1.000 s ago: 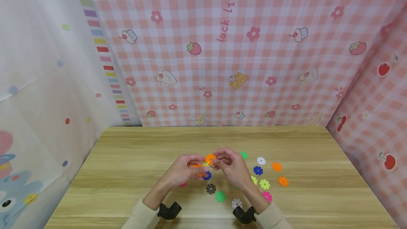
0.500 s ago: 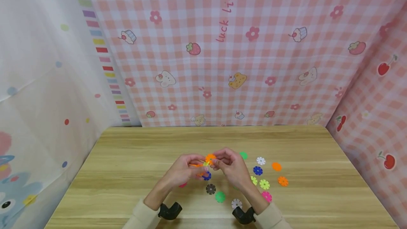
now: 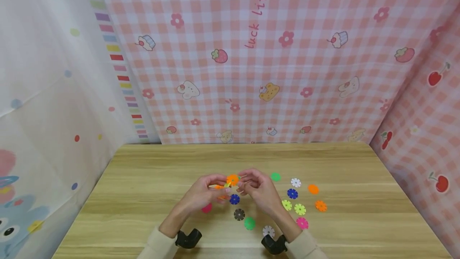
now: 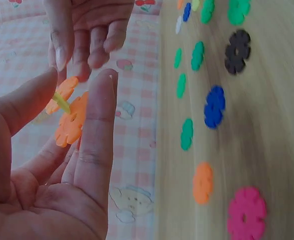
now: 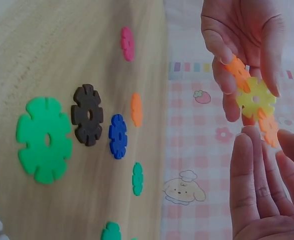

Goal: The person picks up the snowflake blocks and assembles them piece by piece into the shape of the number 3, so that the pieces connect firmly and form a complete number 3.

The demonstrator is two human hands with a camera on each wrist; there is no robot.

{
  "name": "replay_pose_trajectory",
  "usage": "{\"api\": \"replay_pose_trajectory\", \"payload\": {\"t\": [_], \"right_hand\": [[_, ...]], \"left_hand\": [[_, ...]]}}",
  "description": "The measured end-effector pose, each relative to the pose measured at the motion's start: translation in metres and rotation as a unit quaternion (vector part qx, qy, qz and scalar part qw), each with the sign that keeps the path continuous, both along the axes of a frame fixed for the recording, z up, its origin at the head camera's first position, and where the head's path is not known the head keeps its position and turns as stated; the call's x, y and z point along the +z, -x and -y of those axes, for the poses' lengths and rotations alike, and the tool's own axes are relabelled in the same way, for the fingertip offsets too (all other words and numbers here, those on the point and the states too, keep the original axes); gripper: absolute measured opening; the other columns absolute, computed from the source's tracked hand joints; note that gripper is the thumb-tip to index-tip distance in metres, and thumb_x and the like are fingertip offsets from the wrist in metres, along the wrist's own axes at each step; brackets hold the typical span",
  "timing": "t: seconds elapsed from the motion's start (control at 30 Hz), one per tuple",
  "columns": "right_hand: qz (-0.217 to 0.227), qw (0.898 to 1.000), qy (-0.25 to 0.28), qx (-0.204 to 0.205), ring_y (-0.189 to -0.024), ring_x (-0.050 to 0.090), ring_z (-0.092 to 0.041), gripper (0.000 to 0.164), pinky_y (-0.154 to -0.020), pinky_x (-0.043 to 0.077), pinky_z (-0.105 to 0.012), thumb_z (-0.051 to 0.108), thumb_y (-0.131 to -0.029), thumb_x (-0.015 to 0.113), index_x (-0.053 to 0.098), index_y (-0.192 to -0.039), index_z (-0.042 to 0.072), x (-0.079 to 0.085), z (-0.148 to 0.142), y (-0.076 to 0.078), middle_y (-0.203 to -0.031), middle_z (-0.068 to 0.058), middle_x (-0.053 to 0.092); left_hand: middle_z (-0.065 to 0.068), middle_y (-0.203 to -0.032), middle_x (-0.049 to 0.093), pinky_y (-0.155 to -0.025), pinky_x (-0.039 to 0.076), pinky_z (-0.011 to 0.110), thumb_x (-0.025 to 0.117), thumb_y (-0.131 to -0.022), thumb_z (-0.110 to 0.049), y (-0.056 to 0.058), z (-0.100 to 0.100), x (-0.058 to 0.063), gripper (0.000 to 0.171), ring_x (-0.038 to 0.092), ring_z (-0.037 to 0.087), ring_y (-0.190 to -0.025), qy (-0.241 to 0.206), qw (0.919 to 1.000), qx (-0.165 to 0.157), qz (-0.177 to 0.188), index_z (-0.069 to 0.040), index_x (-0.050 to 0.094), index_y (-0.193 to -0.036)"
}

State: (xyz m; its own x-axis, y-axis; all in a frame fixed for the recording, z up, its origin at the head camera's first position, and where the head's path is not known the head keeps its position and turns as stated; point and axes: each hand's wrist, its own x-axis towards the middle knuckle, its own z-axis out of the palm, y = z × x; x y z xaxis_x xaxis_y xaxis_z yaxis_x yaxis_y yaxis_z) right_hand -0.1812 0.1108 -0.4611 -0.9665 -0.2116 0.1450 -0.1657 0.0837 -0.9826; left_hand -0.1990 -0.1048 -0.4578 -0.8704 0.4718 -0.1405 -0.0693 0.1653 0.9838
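Observation:
My left hand (image 3: 203,191) pinches a joined piece of flower-shaped slotted discs. A yellow disc (image 5: 249,104) sits in its middle, with one orange disc (image 5: 238,72) slotted on near the left fingers and another orange disc (image 5: 268,128) at the opposite end. In the left wrist view, the yellow one shows edge-on by the left thumb. My right hand (image 3: 260,191) hovers beside the far orange disc, fingers loosely bent and spread, nothing held between them. In the right wrist view its thumb (image 5: 293,146) overlaps the area just past that disc's rim.
Loose discs lie flat on the wooden table (image 3: 151,171): blue (image 3: 234,199), dark brown (image 3: 239,214), green (image 3: 249,223) and pink (image 3: 206,208) below the hands. More, including orange (image 3: 321,206) and white (image 3: 296,182), lie to the right. A checked cloth (image 3: 201,71) hangs behind.
My left hand has shifted slightly left with the joined discs. My right fingers, earlier pinching the upper orange disc, are now off it, with a small gap between.

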Motion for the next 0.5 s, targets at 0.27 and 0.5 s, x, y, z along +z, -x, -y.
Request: {"api": "replay_pose_trajectory", "payload": {"t": [0.27, 0.5], "right_hand": [[0.041, 0.999, -0.005, 0.019, -0.086, 0.069, -0.034, 0.027, -0.078, 0.059, -0.047, -0.003, -0.092, 0.061, 0.060, -0.119, -0.005, -0.009, 0.010, 0.002, -0.101, -0.020, 0.067], [0.054, 0.997, -0.010, 0.057, -0.085, 0.069, -0.040, 0.026, -0.075, 0.060, -0.045, -0.006, -0.090, 0.060, 0.060, -0.116, -0.009, -0.021, 0.028, 0.004, -0.099, -0.023, 0.066]], "left_hand": [[0.022, -0.129, 0.057, -0.082, 0.059, 0.048, 0.070, -0.093, -0.018, 0.004, 0.015, -0.008, 0.044, 0.068, 0.040, -0.099, -0.003, 0.9994, 0.035, 0.007, 0.000, 0.055, -0.131], [0.021, -0.122, 0.058, -0.082, 0.059, 0.045, 0.070, -0.093, -0.020, 0.012, 0.034, -0.019, 0.046, 0.068, 0.035, -0.096, 0.027, 0.9967, 0.076, -0.005, -0.011, 0.056, -0.136]]}}
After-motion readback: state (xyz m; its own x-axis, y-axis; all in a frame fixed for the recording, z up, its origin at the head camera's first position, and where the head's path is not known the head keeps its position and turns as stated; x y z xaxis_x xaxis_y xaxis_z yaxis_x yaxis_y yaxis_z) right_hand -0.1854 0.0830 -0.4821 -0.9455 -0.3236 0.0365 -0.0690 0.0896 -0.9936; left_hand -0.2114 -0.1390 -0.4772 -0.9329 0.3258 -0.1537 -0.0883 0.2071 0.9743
